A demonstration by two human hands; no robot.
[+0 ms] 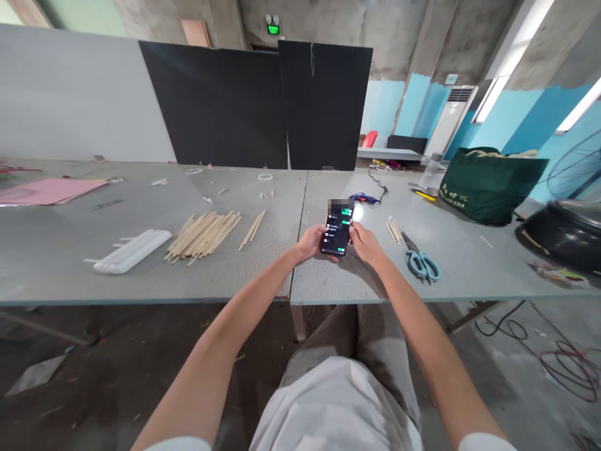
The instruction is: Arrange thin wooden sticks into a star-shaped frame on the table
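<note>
A lit smartphone (pixel 337 230) with a dark chat screen is held upright above the table's front part. My left hand (pixel 310 243) grips its left edge, fingers partly hidden behind it. On the other side, my right hand (pixel 366 243) is closed around the right edge, thumb near the screen. Just right of that hand lie several short wooden sticks (pixel 394 232) and blue-handled scissors (pixel 420 262). Behind the phone rests a blue glue gun (pixel 364 198) with a dark cord. To the left is a pile of wooden sticks (pixel 204 235), with a few loose sticks (pixel 252 230) beside it.
A white plastic piece (pixel 134 252) and pink sheets (pixel 51 190) lie on the grey table (pixel 263 275) at left. At right stand a green bag (pixel 491 188) and a black rounded object (pixel 563 235), near a yellow cutter (pixel 424 195). Black panels (pixel 225 106) rise behind. Cables (pixel 558 357) cover the floor.
</note>
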